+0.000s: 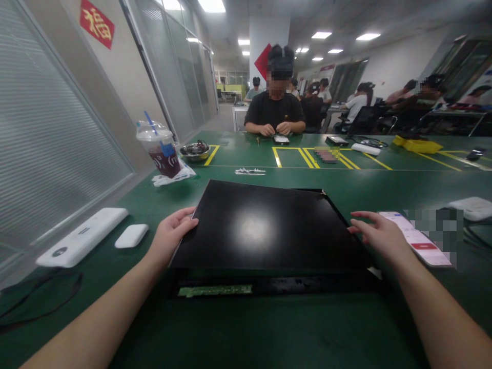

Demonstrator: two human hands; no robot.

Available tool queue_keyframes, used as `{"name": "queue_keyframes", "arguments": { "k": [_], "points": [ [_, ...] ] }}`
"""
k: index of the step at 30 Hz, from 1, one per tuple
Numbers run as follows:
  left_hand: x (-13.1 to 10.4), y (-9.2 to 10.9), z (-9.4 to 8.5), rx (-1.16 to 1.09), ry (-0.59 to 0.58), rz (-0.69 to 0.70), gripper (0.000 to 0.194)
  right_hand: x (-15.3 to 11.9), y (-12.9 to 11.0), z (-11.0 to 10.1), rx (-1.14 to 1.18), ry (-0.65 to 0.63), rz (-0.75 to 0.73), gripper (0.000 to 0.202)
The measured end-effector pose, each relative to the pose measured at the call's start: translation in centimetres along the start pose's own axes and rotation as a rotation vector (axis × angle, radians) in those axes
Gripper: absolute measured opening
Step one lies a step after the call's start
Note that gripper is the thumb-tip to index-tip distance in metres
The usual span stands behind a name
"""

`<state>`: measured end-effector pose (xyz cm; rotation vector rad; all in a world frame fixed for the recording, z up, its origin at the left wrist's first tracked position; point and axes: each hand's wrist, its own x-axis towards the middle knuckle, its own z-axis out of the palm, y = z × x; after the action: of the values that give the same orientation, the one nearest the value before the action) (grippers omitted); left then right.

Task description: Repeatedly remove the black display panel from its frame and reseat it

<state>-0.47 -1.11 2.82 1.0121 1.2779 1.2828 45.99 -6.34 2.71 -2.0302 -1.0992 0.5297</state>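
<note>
A glossy black display panel (265, 225) reflects a ceiling light and hangs tilted, its left side raised. My left hand (175, 228) pinches its left edge, thumb on top. Under the panel lies a dark frame (307, 285) on the table, largely hidden. A narrow green circuit board (215, 291) shows along the frame's near side. Beside the right edge is my right hand (374, 233), its fingers stretched and apart; whether the fingertips touch the edge I cannot tell. A small pale tab (374, 272) shows near the right front corner.
On the green table (269, 333), a white power bank (84, 238) and a white case (131, 236) lie left. Behind them stand a drink cup (163, 154) and a metal bowl (195, 151). A phone (415, 238) lies right. Across sits a co-worker (274, 110) handling a small device.
</note>
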Motion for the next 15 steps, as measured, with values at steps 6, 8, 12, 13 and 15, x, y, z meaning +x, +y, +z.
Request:
{"name": "queue_keyframes", "arguments": {
  "k": [6,8,12,13,15],
  "points": [
    [0.0,-0.1,-0.2,0.050,0.003,-0.006,0.050,0.2,0.5,-0.1,-0.173,0.001,-0.055,0.041],
    [-0.3,0.3,0.0,0.064,0.002,-0.011,0.048,0.2,0.7,-0.1,-0.219,-0.026,-0.081,0.041],
    [-0.7,0.9,0.1,0.088,-0.018,-0.049,0.046,0.1,1.1,-0.1,-0.296,-0.052,-0.128,0.040],
    [-0.7,1.0,0.1,0.090,-0.018,-0.056,0.046,0.1,1.0,-0.1,-0.308,-0.053,-0.132,0.040],
    [-0.7,1.1,0.2,0.093,-0.017,-0.072,0.047,0.0,0.9,-0.1,-0.323,-0.056,-0.126,0.039]
  ]
}}
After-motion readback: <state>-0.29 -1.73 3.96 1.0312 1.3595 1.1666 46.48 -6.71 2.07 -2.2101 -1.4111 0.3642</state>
